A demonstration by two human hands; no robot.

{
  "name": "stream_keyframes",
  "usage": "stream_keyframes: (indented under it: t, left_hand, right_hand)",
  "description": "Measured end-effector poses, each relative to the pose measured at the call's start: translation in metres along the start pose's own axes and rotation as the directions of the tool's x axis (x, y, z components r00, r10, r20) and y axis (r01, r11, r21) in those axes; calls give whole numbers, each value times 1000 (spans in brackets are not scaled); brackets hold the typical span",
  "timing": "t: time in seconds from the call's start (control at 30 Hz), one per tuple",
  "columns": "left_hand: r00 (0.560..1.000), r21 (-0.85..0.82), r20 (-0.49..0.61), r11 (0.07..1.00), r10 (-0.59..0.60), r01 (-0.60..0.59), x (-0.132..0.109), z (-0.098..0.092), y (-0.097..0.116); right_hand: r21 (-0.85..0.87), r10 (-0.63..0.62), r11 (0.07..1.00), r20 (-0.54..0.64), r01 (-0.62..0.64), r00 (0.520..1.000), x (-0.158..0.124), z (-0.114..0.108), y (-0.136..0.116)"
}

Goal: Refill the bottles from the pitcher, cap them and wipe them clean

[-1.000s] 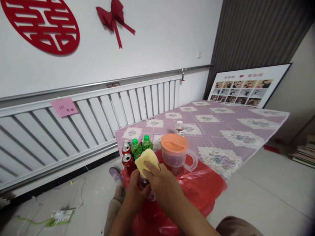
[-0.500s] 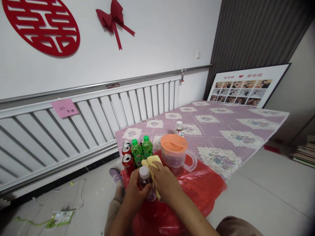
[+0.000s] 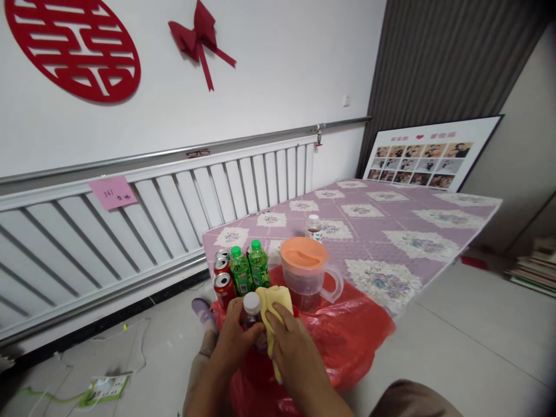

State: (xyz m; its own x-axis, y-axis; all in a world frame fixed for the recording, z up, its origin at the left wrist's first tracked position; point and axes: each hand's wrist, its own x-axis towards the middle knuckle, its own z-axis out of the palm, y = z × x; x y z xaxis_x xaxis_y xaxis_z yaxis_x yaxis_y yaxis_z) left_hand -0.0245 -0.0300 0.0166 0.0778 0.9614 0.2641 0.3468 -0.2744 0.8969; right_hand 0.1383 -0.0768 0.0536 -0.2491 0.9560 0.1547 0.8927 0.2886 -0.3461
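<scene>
My left hand (image 3: 234,339) is wrapped round a small bottle with a white cap (image 3: 252,310), held upright over the red plastic sheet (image 3: 347,341). My right hand (image 3: 293,350) presses a yellow cloth (image 3: 273,301) against the bottle's right side. Just behind stand two green bottles (image 3: 249,269) and red drink cans (image 3: 223,284). A clear jug with an orange lid (image 3: 306,272) stands to the right of them.
The sheet lies on the corner of a purple patterned bed (image 3: 391,231). Another white-capped bottle (image 3: 313,227) stands behind the jug. A white radiator (image 3: 152,214) lines the wall. A photo board (image 3: 425,156) leans at the back right, and papers (image 3: 104,385) lie on the floor.
The cloth first covered the bottle's top. My right hand drew it down the right side, so the white cap shows. The view has shifted slightly.
</scene>
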Motion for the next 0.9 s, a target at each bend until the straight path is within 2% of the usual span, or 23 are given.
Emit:
stream_keyframes:
  t: [0.1, 0.2, 0.4, 0.5, 0.6, 0.73, 0.83, 0.9]
  left_hand:
    - [995, -55, 98, 998, 30, -24, 1, -8, -1]
    - [980, -118, 199, 993, 17, 7, 1, -16, -3]
    - [972, -164, 232, 983, -45, 84, 2, -14, -4]
    - [987, -152, 153, 986, -47, 70, 0, -6, 0]
    - [999, -71, 3, 996, -51, 51, -4, 4, 3]
    - [984, 40, -160, 995, -83, 90, -9, 16, 2]
    - [971, 111, -219, 987, -93, 119, -10, 22, 2]
    - [974, 127, -217, 987, -65, 94, -9, 22, 6]
  right_hand:
    - [-1, 2, 1000, 8, -2, 1000, 3, -2, 1]
    - [25, 0, 1000, 4, 0, 1000, 3, -3, 0]
    - [20, 14, 1000, -13, -13, 1000, 4, -5, 1]
    - [-27, -25, 999, -16, 25, 1000, 2, -4, 3]
    - [-88, -100, 991, -28, 97, 995, -3, 2, 3]
    - [-115, -109, 988, -40, 103, 993, -10, 8, 1]
    - [-108, -120, 987, -10, 118, 993, -10, 8, 1]
    - [-98, -129, 987, 8, 129, 992, -9, 7, 3]
